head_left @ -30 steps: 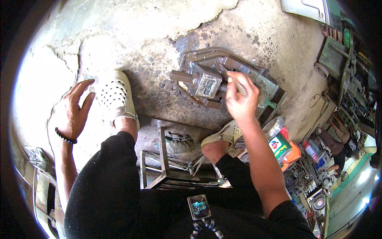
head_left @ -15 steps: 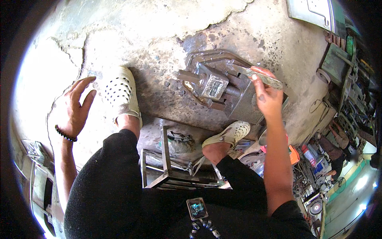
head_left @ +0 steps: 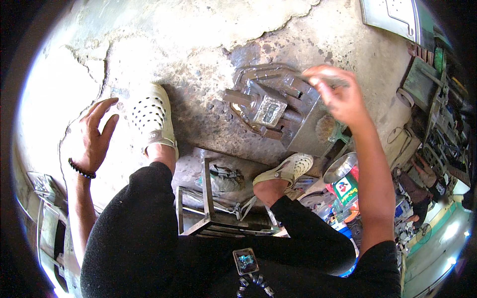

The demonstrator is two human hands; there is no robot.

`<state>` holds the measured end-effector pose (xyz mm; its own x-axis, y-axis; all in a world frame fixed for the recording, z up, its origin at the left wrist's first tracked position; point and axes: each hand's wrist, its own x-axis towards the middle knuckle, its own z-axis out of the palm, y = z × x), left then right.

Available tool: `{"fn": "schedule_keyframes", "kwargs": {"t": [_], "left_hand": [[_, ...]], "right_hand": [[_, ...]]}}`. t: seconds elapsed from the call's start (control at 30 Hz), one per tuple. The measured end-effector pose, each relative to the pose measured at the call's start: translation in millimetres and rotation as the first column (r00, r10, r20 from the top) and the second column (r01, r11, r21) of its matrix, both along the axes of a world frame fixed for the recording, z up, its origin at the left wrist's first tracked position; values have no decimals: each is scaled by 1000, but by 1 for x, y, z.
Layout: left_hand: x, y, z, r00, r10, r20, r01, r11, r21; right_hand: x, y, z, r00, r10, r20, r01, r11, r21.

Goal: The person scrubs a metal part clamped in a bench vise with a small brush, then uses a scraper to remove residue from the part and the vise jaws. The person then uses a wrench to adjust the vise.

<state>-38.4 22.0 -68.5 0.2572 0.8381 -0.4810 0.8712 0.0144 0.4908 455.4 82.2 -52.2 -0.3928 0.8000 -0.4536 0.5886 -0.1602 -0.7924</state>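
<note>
- The right grip (head_left: 340, 94) hangs over the far right part of the vise, fingers bent with thumb below them; motion blur hides whether they are clamped on anything, so that cannot be told.
- Its forearm rises from a black sleeve at lower right, leaning inward to the hand.
- The vise (head_left: 292, 116) rests on the floor (head_left: 198, 35), between the two hands but nearer the right; its screw runs from a block (head_left: 271, 108) bearing a dark panel with marks.
- A round brown patch (head_left: 326, 128) shows on the vise's right side.
- The left grip (head_left: 93, 135) is relaxed, thumb and fingers apart, just beside the left clog (head_left: 151, 116); a dark bead bracelet (head_left: 82, 170) circles its wrist.
- Right of the right clog (head_left: 290, 171) stands a silvery bowl (head_left: 342, 167); its contents cannot be made out.
- Below the bowl, a green container (head_left: 347, 192) carries a white label with a red figure and printed lettering; its inside is hidden.
- A crumpled bag (head_left: 227, 180) lies behind a metal frame (head_left: 207, 191), contents unclear.
</note>
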Motion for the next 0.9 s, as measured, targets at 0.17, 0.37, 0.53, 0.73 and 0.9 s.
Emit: {"fn": "schedule_keyframes", "kwargs": {"t": [0.17,0.37,0.53,0.73,0.9], "left_hand": [[1,2,-2,999,-37,8,36,999,26],[0,-1,0,1000,1,-3,-1,1000,-30],[3,1,0,1000,-27,4,27,1000,14],[7,4,1,1000,-17,-7,17,1000,6],[7,2,4,1000,-16,-15,16,1000,7]], "right_hand": [[-10,-17,-9,994,-23,105,32,996,-86],[-13,-28,-15,992,-32,-120,38,998,51],[1,-5,-29,997,-10,-71,38,914,403],[18,15,-35,985,78,153,-142,872,468],[1,-14,-41,931,275,241,-348,867,356]]}}
